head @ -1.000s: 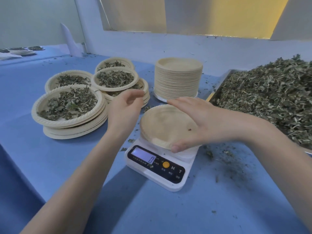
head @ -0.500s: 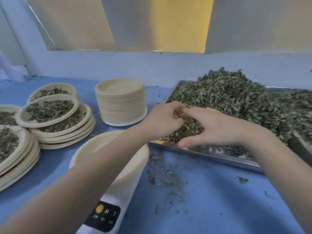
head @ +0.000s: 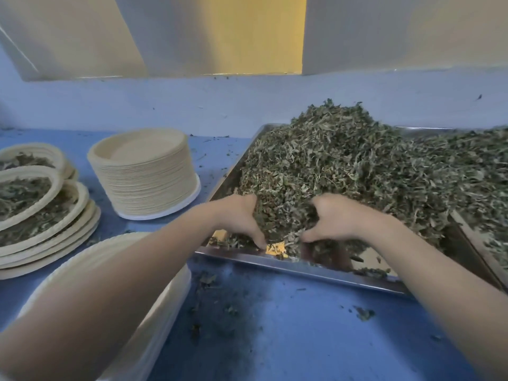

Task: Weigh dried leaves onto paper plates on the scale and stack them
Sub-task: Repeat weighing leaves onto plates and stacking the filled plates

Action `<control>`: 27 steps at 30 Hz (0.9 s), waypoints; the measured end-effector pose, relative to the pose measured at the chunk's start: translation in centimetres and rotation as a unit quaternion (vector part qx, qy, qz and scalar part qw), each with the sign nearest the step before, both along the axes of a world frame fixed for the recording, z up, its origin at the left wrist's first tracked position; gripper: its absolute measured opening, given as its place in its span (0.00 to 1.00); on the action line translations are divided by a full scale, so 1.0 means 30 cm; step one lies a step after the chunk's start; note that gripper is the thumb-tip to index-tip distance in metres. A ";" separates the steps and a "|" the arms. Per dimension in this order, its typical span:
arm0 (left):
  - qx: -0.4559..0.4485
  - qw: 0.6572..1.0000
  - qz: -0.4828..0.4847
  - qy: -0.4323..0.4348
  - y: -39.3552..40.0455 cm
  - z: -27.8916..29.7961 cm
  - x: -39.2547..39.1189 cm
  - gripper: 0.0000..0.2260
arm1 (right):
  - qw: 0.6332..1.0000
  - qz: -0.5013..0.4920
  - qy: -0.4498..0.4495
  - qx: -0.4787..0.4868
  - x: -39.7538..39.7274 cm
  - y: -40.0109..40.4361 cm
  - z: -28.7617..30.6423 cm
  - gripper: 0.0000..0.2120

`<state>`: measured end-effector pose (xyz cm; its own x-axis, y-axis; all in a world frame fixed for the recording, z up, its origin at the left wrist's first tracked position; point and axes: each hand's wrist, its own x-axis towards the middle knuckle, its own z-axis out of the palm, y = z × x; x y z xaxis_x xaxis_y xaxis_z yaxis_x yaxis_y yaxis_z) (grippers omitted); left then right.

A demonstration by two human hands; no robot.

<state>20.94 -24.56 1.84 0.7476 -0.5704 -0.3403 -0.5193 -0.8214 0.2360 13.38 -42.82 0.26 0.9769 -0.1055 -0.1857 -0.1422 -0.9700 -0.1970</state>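
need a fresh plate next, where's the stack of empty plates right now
In the head view the stack of empty plates stands left of centre on the blue table, between the filled plates on its left and the metal tray on its right.

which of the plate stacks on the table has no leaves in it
The tall stack of plates just left of the metal tray. Its top plate is bare, while the low stacks of plates at the far left each hold dried leaves.

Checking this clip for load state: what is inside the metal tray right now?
The metal tray holds a heaped pile of dried leaves. The left hand and right hand dig into its near edge. Bare tray floor shows near the front; the rest is covered by leaves.
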 end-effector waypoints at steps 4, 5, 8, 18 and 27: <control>-0.105 0.992 -0.016 0.065 0.015 0.025 -0.006 0.42 | 0.992 0.074 -0.028 0.096 0.017 0.030 0.019 0.35; -0.087 0.994 -0.024 0.058 0.035 0.044 0.002 0.45 | 0.992 0.072 -0.027 0.101 0.013 0.017 0.032 0.41; 0.001 0.999 -0.021 0.031 0.086 0.088 0.035 0.54 | 0.997 0.064 0.008 0.052 0.016 -0.013 0.060 0.55; -0.148 0.981 0.011 0.125 -0.014 0.017 -0.034 0.30 | 0.990 0.113 -0.059 0.068 0.084 0.149 -0.004 0.35; -0.302 0.940 0.064 0.148 0.007 0.119 -0.043 0.23 | 0.974 0.070 -0.144 0.159 0.062 0.143 0.147 0.30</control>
<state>19.64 -24.36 5.41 0.7470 -0.6379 -0.1874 -0.2635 -0.5428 0.7975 15.24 -38.54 4.66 0.9941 0.0510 0.0958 0.0926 -0.8596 -0.5025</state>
